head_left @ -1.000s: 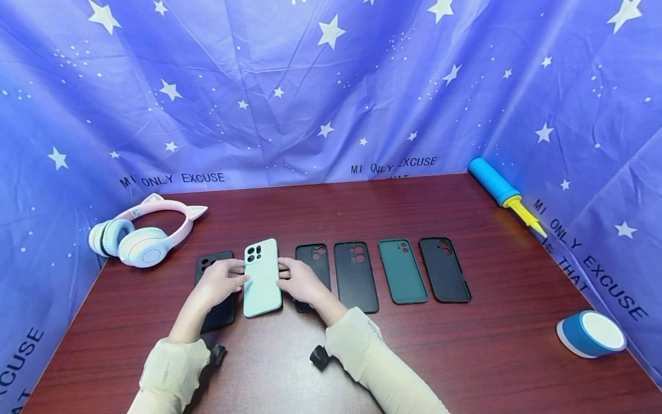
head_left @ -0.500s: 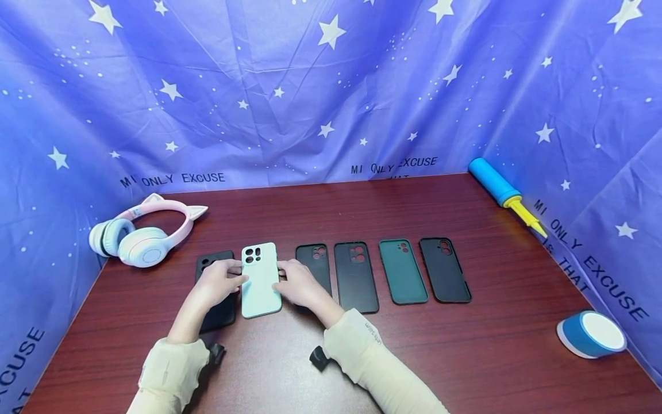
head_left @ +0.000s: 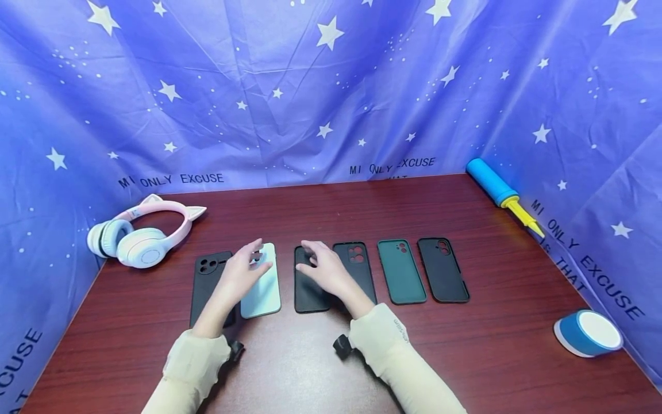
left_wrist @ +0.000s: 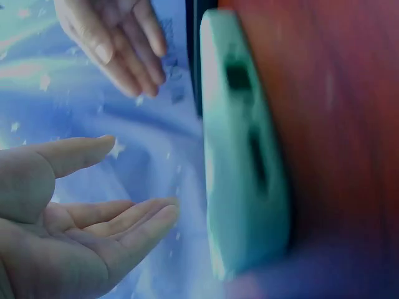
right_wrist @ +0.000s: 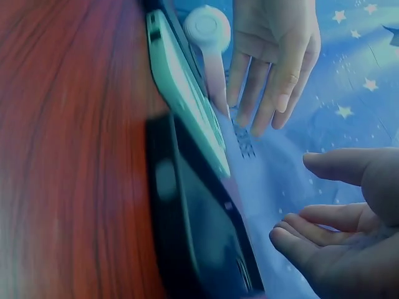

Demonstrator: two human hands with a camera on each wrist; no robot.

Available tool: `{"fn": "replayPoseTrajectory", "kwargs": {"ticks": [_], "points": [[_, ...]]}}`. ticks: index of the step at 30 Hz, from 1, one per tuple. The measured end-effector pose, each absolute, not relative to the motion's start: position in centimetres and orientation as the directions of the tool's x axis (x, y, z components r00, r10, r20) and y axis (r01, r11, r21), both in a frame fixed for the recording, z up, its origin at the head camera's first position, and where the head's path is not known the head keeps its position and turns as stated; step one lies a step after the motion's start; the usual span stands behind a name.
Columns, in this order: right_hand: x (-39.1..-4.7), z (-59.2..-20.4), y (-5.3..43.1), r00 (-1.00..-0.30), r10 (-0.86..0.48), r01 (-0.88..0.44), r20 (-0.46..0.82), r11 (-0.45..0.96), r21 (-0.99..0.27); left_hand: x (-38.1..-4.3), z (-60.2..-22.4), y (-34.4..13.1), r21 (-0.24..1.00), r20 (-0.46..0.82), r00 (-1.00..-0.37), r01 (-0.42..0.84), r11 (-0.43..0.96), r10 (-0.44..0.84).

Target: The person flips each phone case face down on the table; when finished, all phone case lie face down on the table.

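A pale mint phone case point(head_left: 262, 294) lies back up on the table, second from the left in a row of phone cases. My left hand point(head_left: 239, 276) is raised over its left side with fingers apart, holding nothing, and hides part of its camera holes. My right hand point(head_left: 327, 268) hovers over a black phone case point(head_left: 310, 296) to the right, its fingers loosely extended. In the left wrist view the mint case point(left_wrist: 243, 168) stands clear of the fingers. The right wrist view shows the black case point(right_wrist: 209, 230) below my right hand point(right_wrist: 349, 224).
At the left end lies another black case point(head_left: 206, 293). Rightward are a black case point(head_left: 357, 270), a green case point(head_left: 403, 276) and a black case point(head_left: 443, 273). Pink-white headphones point(head_left: 147, 236), a blue-yellow pump point(head_left: 499, 190) and a blue-white round object point(head_left: 589, 333) stand near the edges.
Both hands have let go of the mint case and lifted. My right hand has moved right over the black case; my left has shifted slightly right. The mint case stays on the table.
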State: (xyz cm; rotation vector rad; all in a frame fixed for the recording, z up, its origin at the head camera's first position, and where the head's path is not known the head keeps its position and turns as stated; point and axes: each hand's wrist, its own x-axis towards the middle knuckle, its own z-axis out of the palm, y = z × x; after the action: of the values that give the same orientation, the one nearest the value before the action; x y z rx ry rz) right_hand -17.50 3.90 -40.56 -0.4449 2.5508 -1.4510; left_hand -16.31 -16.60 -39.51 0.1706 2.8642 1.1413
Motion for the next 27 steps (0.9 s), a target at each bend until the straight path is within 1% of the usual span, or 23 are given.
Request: {"fn": "replayPoseTrajectory", "kwargs": {"ticks": [5, 12, 18, 27], "points": [[-17.3, -40.9, 5.8, -0.953, -0.302, -0.145, -0.018, 0.506, -0.85, -16.5, -40.3, -14.5, 0.74, -0.045, -0.984, 0.082, 0.668, 0.171], [-16.7, -41.1, 7.3, -0.963, -0.257, -0.088, -0.08, 0.582, -0.809, -16.7, -40.8, -12.9, 0.758, -0.119, -0.967, 0.059, 0.649, 0.226], [-16.5, -41.3, 7.5, -0.951, -0.275, -0.052, -0.141, 0.593, -0.803, -16.7, -41.2, -12.5, 0.777, -0.17, -0.947, 0.042, 0.628, 0.274], [-16.7, -41.8, 7.2, -0.946, -0.286, -0.051, -0.151, 0.594, -0.803, -16.6, -41.3, -12.4, 0.789, -0.204, -0.937, 0.015, 0.615, 0.285]]}}
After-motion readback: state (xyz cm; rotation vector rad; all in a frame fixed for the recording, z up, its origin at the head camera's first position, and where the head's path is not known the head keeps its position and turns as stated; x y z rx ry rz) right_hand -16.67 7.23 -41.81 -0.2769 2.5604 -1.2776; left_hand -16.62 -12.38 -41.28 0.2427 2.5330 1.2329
